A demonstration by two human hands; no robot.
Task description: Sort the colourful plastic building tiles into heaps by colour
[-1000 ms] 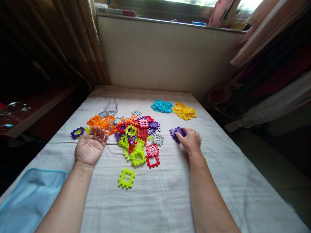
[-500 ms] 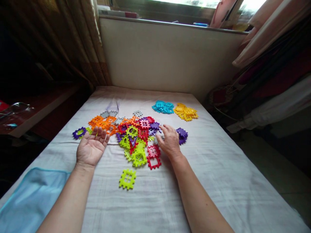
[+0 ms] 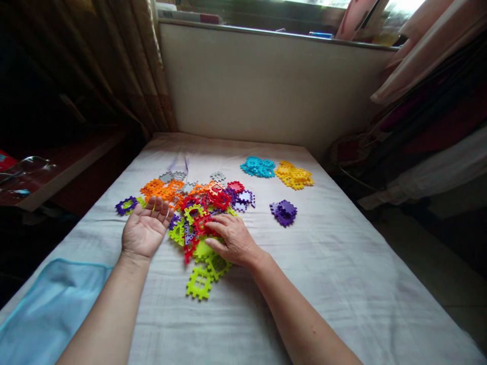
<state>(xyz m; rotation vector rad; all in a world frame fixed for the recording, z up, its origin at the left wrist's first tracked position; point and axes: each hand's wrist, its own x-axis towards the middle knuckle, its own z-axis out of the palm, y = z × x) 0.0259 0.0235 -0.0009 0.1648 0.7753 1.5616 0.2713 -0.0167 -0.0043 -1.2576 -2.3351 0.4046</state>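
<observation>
My left hand [image 3: 146,228] is palm up beside the left side of a mixed pile of plastic building pieces, its fingers spread and nothing in it. My right hand [image 3: 234,238] reaches over the pile from the right, palm down, fingers stretched out and thumb apart. Its fingertips touch a red piece [image 3: 200,223], with lime green pieces [image 3: 203,248] under the thumb. A lime green window piece [image 3: 199,283] lies at the near edge of the pile. Orange pieces [image 3: 162,188] sit beyond my left hand.
A blue pile [image 3: 257,167] and a yellow pile [image 3: 294,176] lie at the back right. Purple pieces [image 3: 284,212] are grouped to the right. A light blue cloth [image 3: 53,309] covers the near left corner of the sheeted surface [image 3: 323,284]. A low wall [image 3: 247,86] stands behind.
My right hand has moved left and nearer, across the pile. Red and lime green pieces have shifted left with it and are bunched closer. My left hand stays palm up.
</observation>
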